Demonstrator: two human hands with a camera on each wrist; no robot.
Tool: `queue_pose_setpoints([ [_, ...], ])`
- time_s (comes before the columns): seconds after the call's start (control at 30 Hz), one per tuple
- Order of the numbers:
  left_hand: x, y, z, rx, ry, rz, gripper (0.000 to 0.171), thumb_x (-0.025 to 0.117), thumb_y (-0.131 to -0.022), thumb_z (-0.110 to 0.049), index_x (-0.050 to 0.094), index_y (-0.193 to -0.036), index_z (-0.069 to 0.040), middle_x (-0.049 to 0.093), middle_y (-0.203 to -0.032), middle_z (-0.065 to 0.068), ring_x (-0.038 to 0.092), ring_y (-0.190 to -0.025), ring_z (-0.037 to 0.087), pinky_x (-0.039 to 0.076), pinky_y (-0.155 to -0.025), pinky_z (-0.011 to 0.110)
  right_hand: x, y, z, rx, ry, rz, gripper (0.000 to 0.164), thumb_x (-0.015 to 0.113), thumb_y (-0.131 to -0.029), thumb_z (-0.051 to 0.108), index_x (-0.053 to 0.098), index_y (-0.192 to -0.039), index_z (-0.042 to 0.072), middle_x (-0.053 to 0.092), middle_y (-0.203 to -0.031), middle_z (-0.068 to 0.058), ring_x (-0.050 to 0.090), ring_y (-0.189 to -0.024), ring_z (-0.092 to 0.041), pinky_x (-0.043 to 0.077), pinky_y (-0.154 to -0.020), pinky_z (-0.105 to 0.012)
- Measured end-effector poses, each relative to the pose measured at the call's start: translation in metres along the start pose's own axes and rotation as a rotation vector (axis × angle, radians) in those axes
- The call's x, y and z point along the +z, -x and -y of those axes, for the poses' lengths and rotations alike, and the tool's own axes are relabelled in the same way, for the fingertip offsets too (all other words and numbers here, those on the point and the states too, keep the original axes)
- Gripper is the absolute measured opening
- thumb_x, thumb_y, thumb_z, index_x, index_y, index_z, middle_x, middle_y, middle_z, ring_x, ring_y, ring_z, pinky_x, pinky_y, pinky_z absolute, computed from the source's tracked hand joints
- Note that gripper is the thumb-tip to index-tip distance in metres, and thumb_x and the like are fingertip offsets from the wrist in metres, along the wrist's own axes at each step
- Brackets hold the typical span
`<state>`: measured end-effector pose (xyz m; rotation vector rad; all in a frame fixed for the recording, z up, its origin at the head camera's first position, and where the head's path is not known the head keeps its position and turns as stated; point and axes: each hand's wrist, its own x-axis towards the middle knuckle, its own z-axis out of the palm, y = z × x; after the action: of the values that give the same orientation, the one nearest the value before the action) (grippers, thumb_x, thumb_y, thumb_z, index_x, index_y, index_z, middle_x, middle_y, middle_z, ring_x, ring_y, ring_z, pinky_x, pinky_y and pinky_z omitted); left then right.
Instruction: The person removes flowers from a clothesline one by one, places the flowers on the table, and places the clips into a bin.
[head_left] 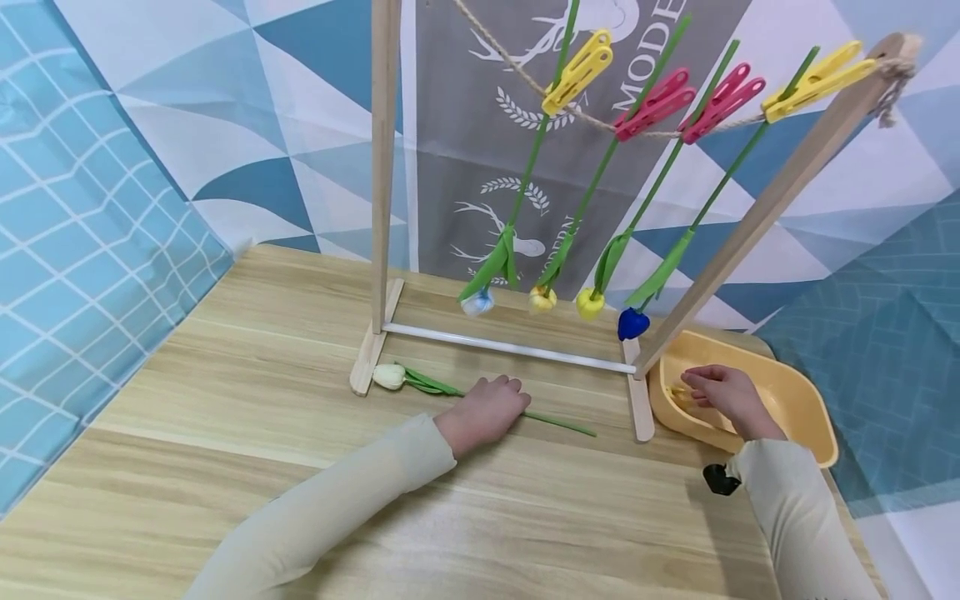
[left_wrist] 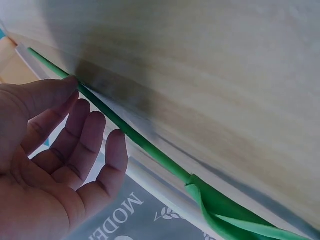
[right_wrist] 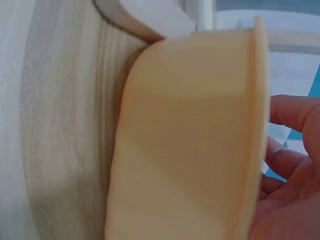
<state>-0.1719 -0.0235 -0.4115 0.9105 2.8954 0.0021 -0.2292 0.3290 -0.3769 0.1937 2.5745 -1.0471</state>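
A white tulip (head_left: 389, 376) with a green stem lies on the wooden table below the rack. My left hand (head_left: 487, 408) is over its middle; in the left wrist view the thumb and index finger pinch the green stem (left_wrist: 155, 152), and the other fingers are loosely bent beside it. On the right, my right hand (head_left: 727, 398) reaches into a yellow-orange bin (head_left: 795, 400), its fingers beside yellow clothespins (head_left: 681, 397). From the right wrist, the bin's wall (right_wrist: 185, 135) hides the fingertips, and the visible fingers are loosely bent.
A wooden rack (head_left: 382, 167) carries a rope with yellow clothespins (head_left: 577, 73) and red clothespins (head_left: 654, 104). Several tulips hang from them heads down, among them a blue tulip (head_left: 633, 323). A white bar (head_left: 510, 347) joins the rack's feet, and the bin stands against the right foot (head_left: 640, 408).
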Motion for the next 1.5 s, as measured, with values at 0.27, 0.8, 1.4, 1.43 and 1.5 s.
queue_pose_setpoints([
  [0.27,-0.002,0.006,0.001,0.011,-0.084,-0.043,0.021,0.059,-0.086,-0.008,0.065,-0.103,-0.017,0.063,-0.103,0.002,0.058,-0.099,0.02,0.051,-0.081,0.041,0.004,0.016,0.021,-0.06,0.021,-0.055,0.068,0.045,-0.093,0.052,0.045,-0.13,-0.005,0.048,-0.129,-0.027,0.055,-0.109,-0.036,0.048,-0.092,-0.046],
  [0.8,-0.044,0.048,0.014,-0.02,-0.302,-0.373,0.014,0.065,-0.078,-0.004,0.063,-0.088,-0.014,0.059,-0.09,0.003,0.056,-0.084,0.019,0.046,-0.068,0.033,0.016,0.056,0.069,-0.202,0.096,-0.146,0.05,0.05,-0.093,0.047,0.057,-0.115,0.002,0.06,-0.109,-0.02,0.058,-0.093,-0.029,0.052,-0.071,-0.029],
  [1.4,-0.1,0.072,0.042,-0.151,-0.129,-0.666,0.012,0.068,-0.083,-0.018,0.063,-0.09,-0.009,0.06,-0.086,0.008,0.059,-0.083,0.027,0.046,-0.064,0.039,0.026,0.082,0.133,-0.388,0.097,-0.208,0.037,0.052,-0.092,0.045,0.061,-0.107,0.012,0.061,-0.101,-0.008,0.055,-0.088,-0.021,0.046,-0.072,-0.031],
  [1.43,-0.103,0.072,0.043,-0.158,-0.118,-0.676,0.013,0.068,-0.083,-0.018,0.063,-0.091,-0.009,0.061,-0.087,0.008,0.059,-0.083,0.028,0.046,-0.065,0.039,0.026,0.081,0.135,-0.392,0.089,-0.206,0.036,0.052,-0.092,0.044,0.061,-0.107,0.012,0.062,-0.101,-0.008,0.055,-0.088,-0.021,0.046,-0.072,-0.03],
  [1.5,-0.107,0.072,0.046,-0.171,-0.098,-0.703,0.014,0.068,-0.083,-0.017,0.064,-0.093,-0.008,0.062,-0.087,0.009,0.059,-0.081,0.029,0.045,-0.063,0.039,0.028,0.081,0.139,-0.406,0.077,-0.202,0.035,0.053,-0.092,0.042,0.061,-0.107,0.011,0.062,-0.1,-0.008,0.055,-0.087,-0.021,0.046,-0.073,-0.03],
])
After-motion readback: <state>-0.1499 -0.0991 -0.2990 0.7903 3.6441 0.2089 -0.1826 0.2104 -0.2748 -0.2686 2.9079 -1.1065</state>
